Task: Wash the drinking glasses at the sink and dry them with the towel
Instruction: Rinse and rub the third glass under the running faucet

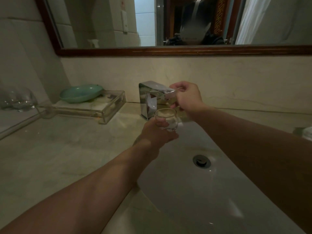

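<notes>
Early yet. Head view: left hand (pixel 157 133) curls round lower body of glass (pixel 166 119), held over sink (pixel 219 191) just under faucet (pixel 148 102) spout. Right hand (pixel 185 97), above that grip, pinches faucet lever (pixel 169 95). No stream visible; rinsing likely just starting, drying undone. More glasses (pixel 20 102) wait well left of grip. Glass upright, axis vertical, mouth up.
</notes>
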Tool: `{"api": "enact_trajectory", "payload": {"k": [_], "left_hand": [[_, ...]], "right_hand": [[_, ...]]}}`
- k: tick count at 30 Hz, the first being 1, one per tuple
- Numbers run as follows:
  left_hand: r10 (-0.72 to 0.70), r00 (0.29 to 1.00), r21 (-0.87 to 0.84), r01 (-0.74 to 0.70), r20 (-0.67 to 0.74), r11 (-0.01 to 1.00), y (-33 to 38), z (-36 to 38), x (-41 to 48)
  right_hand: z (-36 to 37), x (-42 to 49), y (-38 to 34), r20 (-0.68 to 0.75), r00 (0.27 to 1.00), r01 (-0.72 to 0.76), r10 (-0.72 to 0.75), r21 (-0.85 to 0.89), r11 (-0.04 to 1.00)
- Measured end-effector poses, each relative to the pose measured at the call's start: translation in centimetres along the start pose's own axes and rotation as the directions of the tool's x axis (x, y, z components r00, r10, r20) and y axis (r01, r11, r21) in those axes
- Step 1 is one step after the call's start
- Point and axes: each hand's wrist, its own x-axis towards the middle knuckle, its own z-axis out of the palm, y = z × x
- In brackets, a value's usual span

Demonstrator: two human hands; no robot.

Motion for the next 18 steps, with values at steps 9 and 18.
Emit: {"api": "enact_trajectory", "payload": {"k": [9, 18], "left_hand": [[0.009, 1.000, 0.090, -0.008, -0.007, 0.996, 0.8, 0.1, -0.4], [-0.008, 1.000, -0.003, 0.008, -0.022, 1.000, 0.5, 0.3, -0.7]], "right_hand": [[-0.1, 1.9, -0.2, -0.017, 0.992, -0.129, 0.129, -0.060, 0.990], [-0.8, 1.3, -0.4, 0.070, 0.988, -0.129, 0.138, -0.117, 0.985]]}}
